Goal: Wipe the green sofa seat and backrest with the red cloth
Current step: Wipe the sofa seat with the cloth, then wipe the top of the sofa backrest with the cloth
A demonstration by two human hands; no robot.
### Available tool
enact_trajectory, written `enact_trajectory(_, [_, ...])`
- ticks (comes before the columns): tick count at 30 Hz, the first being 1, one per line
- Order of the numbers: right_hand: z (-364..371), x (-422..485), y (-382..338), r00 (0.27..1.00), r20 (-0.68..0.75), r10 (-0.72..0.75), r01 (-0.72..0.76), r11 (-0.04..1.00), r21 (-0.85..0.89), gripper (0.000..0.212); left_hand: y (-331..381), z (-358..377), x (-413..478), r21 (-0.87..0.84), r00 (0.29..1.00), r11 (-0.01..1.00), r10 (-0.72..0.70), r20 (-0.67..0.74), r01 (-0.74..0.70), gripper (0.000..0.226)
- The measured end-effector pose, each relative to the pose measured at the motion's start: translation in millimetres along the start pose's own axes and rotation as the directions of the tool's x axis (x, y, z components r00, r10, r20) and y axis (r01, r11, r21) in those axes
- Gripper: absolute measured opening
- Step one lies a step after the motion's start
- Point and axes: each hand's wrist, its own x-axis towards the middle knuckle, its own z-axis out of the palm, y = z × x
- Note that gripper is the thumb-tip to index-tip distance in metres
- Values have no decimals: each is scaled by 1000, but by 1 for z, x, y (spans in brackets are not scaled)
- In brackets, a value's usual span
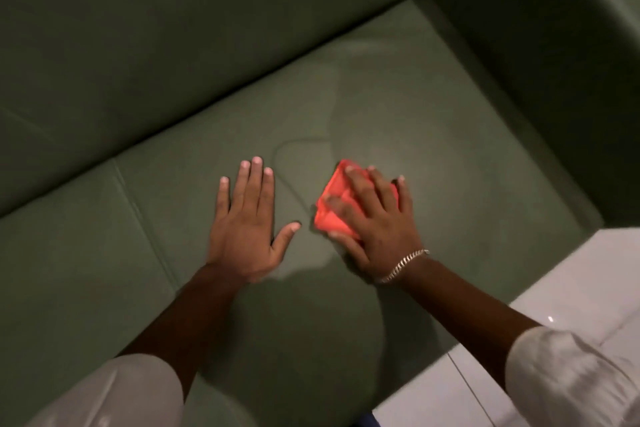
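The green sofa seat (398, 107) fills the middle of the head view, with the backrest (190, 28) rising behind it. A folded red cloth (334, 206) lies on the seat cushion. My right hand (374, 218) presses flat on top of the cloth, fingers spread over it, a chain bracelet on the wrist. To the left of the cloth, my left hand (247, 222) rests flat on the seat with fingers apart, holding nothing. Darker streaks mark the cushion beyond the cloth.
The sofa's right armrest (554, 62) rises at the far right. A seam (145, 229) divides the seat cushions left of my left hand. White tiled floor (571, 270) shows at the lower right beyond the seat's front edge.
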Motion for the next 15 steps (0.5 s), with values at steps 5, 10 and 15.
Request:
enact_trajectory(5, [-7,90,5,719,-103,688,-660,721,211,55,-39,-6,36,-13,996,998,-70,-59,69,90])
enact_trajectory(10, [-8,186,-36,842,-91,533,-506,836,213,53,-55,-2,49,-28,990,997,-69,-124,66,89])
enact_trajectory(15, [-19,179,-81,962,-59,265,-255,957,138,39,-61,-25,32,-245,985,960,-157,-76,134,84])
